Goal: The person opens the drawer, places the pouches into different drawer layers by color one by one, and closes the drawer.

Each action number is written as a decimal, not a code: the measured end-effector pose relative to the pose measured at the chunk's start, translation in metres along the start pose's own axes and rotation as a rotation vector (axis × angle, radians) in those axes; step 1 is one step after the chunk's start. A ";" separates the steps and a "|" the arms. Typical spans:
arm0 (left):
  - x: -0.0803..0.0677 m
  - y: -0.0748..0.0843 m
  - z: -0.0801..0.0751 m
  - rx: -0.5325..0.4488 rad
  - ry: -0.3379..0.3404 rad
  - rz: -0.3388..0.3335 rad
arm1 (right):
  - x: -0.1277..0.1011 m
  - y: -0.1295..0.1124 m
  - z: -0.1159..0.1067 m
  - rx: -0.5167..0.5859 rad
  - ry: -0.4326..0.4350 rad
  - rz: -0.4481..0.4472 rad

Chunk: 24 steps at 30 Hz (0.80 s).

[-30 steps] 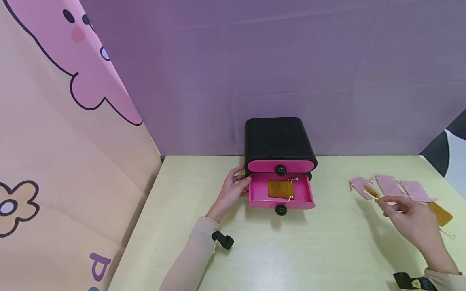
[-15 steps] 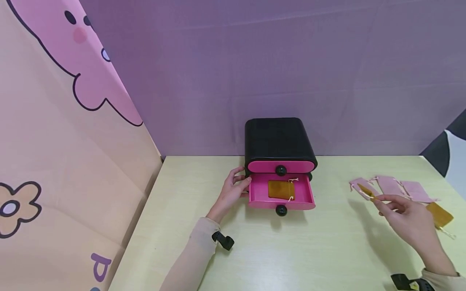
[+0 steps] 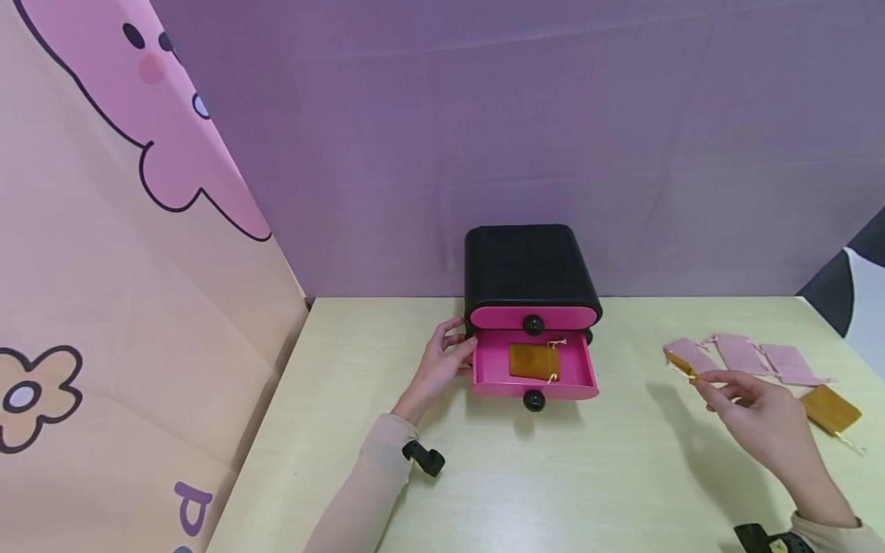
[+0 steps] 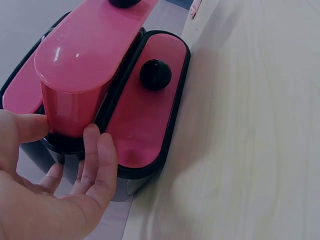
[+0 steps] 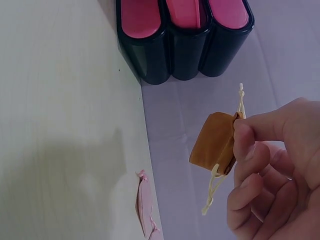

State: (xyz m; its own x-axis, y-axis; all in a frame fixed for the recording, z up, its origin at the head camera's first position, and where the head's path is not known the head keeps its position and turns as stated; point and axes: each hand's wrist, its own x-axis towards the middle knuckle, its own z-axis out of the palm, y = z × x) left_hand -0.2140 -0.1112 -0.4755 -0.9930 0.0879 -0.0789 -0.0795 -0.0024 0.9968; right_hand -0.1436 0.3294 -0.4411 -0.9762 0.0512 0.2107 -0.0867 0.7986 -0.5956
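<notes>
A black drawer unit [image 3: 528,265] with pink fronts and round black knobs stands at the back of the table. Its middle drawer [image 3: 491,361] is pulled out, with a mustard-brown drawstring pouch [image 3: 531,361] lying inside. At the unit's left side, my left hand [image 3: 434,372] grips the casing of the middle tier, thumb on one side and fingers on the other in the left wrist view. Over on the right, my right hand [image 3: 757,418] pinches a second brown drawstring pouch [image 5: 215,142] by its gathered end, held above the table with pale cords hanging free.
Three pink pouches [image 3: 741,353] lie in a row at the table's right. Nearer the front lies another brown pouch [image 3: 832,408], partly behind the right hand. A purple backdrop [image 3: 553,138] rises behind the table, and a printed pink-beige panel [image 3: 138,307] borders the left side.
My right hand has moved a little left with its brown pouch, uncovering more of the brown pouch on the table. My left hand and the open drawer stay where they were.
</notes>
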 end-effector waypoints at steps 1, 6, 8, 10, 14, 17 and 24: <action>0.000 0.000 0.000 0.000 0.000 0.001 | 0.000 -0.001 0.000 0.004 0.001 -0.003; 0.001 -0.001 0.000 -0.001 -0.001 0.003 | -0.001 -0.008 0.002 0.023 0.014 -0.027; 0.002 -0.002 0.000 -0.006 -0.004 0.004 | -0.002 -0.011 0.003 0.027 0.022 -0.037; 0.002 -0.002 0.000 -0.006 -0.005 0.010 | -0.003 -0.015 0.004 0.031 0.027 -0.044; 0.001 -0.002 0.000 -0.010 -0.007 0.009 | -0.003 -0.020 0.006 0.045 0.032 -0.062; 0.001 -0.002 0.000 -0.012 -0.007 0.005 | -0.002 -0.023 0.006 0.062 0.035 -0.081; 0.001 -0.001 0.000 -0.005 -0.008 0.005 | -0.003 -0.031 0.008 0.082 0.023 -0.087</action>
State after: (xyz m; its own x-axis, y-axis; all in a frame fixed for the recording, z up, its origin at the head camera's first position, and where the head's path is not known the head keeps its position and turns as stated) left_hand -0.2144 -0.1110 -0.4766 -0.9927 0.0954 -0.0735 -0.0746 -0.0077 0.9972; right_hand -0.1401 0.2998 -0.4300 -0.9596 -0.0017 0.2812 -0.1875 0.7490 -0.6355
